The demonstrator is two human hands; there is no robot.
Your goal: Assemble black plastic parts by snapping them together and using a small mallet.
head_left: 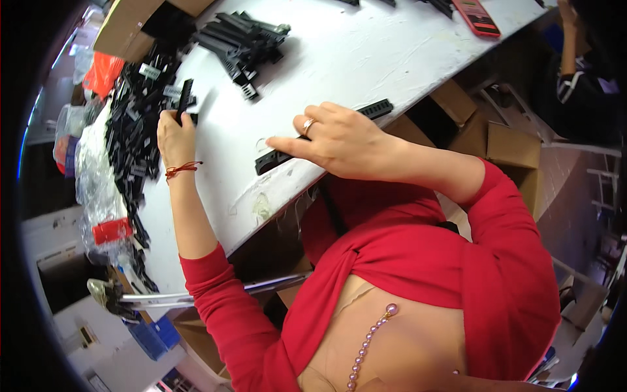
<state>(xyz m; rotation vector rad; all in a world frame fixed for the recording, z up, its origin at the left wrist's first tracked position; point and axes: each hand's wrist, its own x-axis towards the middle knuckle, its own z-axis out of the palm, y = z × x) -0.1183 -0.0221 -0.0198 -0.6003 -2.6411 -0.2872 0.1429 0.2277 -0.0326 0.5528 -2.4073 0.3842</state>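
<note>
My left hand (175, 138) pinches a small black plastic piece (185, 97) that sticks up from between thumb and fingers, beside a large heap of similar black parts (134, 124). Near the table's front edge, my right hand (339, 138) is closed over a long black slotted bar (375, 109). One end of the bar shows past the knuckles and the other under my outstretched finger; its middle is hidden by the hand. A stack of long black strips (238, 49) lies farther back on the white table (313, 62).
At the far left stand a cardboard box (127, 32) and an orange-red plastic bag (103, 73). Clear plastic wrap (95, 176) runs along the table's left side. A red phone (477, 16) lies at the back right. Open cartons (513, 144) stand below the right edge, with another person's arm (568, 46) beyond.
</note>
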